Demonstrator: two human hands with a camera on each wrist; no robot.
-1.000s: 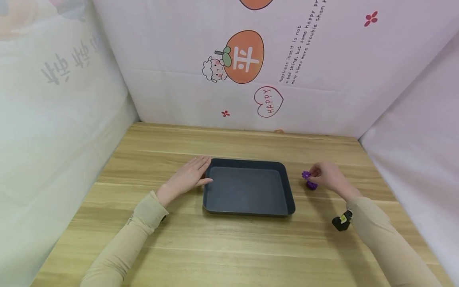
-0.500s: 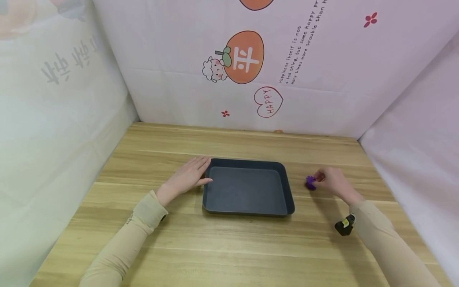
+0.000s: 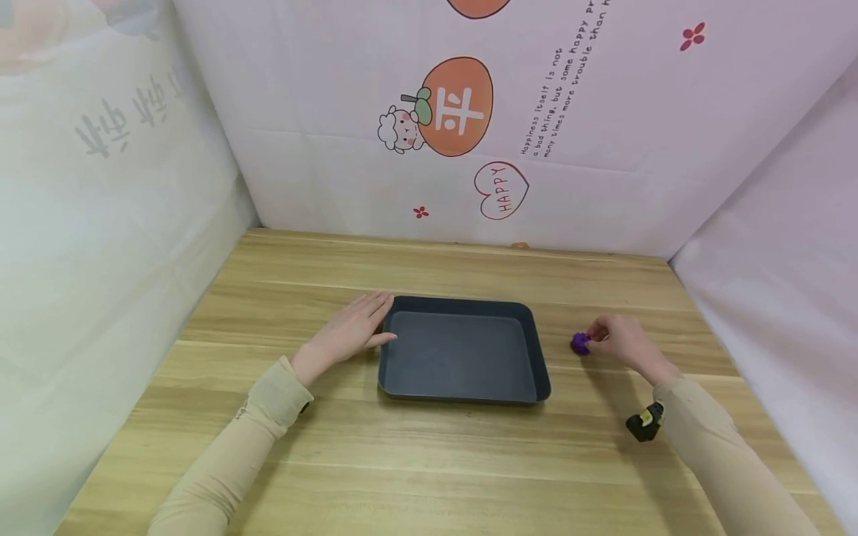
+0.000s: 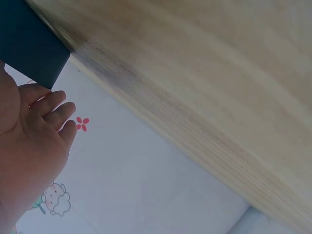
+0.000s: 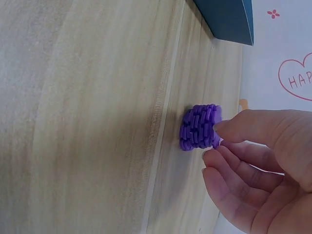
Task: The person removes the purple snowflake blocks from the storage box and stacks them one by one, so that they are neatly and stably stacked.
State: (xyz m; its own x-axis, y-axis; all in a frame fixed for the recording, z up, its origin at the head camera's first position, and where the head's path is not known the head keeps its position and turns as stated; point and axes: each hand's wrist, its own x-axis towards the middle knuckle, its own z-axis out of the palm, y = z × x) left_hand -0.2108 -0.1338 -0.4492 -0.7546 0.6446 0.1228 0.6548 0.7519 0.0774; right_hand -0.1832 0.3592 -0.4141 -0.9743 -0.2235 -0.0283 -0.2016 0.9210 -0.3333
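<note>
A stack of purple notched plastic discs (image 3: 579,343) stands on the table to the right of the tray. My right hand (image 3: 620,341) pinches the disc at the top of this stack between thumb and fingers. In the right wrist view the stacked discs (image 5: 199,127) show their toothed edges, and my thumb and fingertips reach the topmost one. My left hand (image 3: 351,327) lies with its fingers straight against the left wall of the dark grey rectangular tray (image 3: 462,398). In the left wrist view my left fingers touch a corner of the tray (image 4: 36,46).
The wooden table (image 3: 429,469) runs back to a white printed cloth wall (image 3: 322,149). More white cloth closes off the left and right sides. A black wrist camera (image 3: 645,422) hangs below my right cuff.
A second ago my right hand held a purple disc above and left of the stack. It has moved slightly right, and that disc is now on the stack. My left hand stays put.
</note>
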